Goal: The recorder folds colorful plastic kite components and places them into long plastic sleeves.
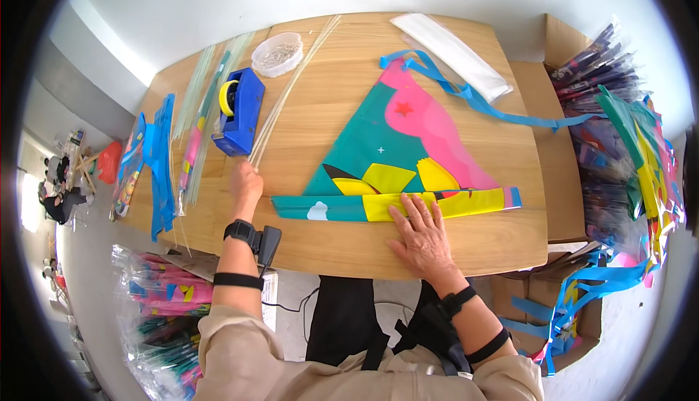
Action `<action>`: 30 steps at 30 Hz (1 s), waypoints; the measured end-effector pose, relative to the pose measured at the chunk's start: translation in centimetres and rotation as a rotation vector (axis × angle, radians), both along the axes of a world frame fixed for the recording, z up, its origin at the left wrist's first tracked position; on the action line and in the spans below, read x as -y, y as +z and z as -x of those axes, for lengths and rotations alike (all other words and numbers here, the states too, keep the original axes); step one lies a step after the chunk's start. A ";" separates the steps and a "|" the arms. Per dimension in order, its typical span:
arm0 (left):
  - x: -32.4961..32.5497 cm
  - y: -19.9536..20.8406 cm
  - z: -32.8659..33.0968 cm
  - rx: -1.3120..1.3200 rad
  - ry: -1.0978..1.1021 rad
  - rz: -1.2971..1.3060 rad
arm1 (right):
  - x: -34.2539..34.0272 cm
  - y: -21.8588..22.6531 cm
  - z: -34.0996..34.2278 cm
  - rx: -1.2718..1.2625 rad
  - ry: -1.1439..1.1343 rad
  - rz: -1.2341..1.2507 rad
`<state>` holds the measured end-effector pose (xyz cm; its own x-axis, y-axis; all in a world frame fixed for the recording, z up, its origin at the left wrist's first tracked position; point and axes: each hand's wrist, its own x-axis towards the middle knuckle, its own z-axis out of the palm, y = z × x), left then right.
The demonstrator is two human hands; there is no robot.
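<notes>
A triangular plastic kite (360, 139) in green, pink and yellow lies on the wooden table (320, 244) in front of me. Its near edge is folded over into a long flap. My right hand (420, 237) rests flat on the yellow part of that flap, fingers spread. To the left, my left hand (247, 184) is closed at the near ends of several thin pale sticks (290, 86); its fingertips are partly hidden. Just beyond this hand stands a blue tape dispenser (251, 113) with a yellow roll (226, 98). From the kite's far tip a blue ribbon (477, 102) trails right.
A clear tub (255, 57) of small pieces sits at the back. White plastic sleeves (451, 52) lie at the back right. Rolled kites and a blue ribbon bundle (159, 157) occupy the left edge. Cardboard boxes (547, 110) with packed kites stand right; bagged kites (164, 292) lie lower left.
</notes>
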<state>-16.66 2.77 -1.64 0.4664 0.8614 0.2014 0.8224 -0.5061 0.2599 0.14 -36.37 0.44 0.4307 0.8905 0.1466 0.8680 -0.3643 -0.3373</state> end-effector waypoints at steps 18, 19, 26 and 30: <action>14.1 2.6 -0.5 0.422 -0.755 0.157 | -0.1 -1.0 -0.1 0.025 0.007 -0.030; 14.0 2.7 -0.6 0.425 -0.756 0.128 | 0.0 -1.0 -0.2 0.013 0.004 -0.037; 12.4 2.0 0.3 0.492 -0.765 0.088 | 0.8 -1.5 -0.7 -0.083 0.016 -0.235; 12.1 1.8 0.5 0.473 -0.759 0.090 | 0.8 -1.3 -0.2 -0.088 -0.033 -0.247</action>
